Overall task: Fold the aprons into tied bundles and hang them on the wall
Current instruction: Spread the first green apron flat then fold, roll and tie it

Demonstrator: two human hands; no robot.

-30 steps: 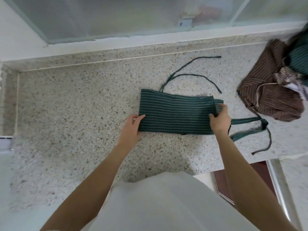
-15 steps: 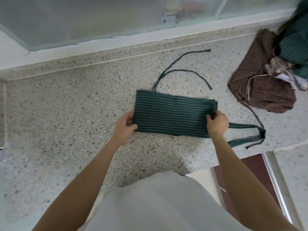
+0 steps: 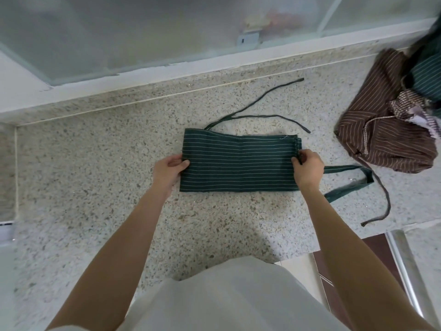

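- Holding the folded green striped cloth apron (image 3: 238,161), the left hand (image 3: 168,172) pinches one end, the right hand (image 3: 307,169) the other
- Loose strings could snag, undoing the fold

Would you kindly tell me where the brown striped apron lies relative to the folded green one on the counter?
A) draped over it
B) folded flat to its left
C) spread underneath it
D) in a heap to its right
D: the brown apron sits crumpled on the counter, right of the folded green apron, apart from its body.
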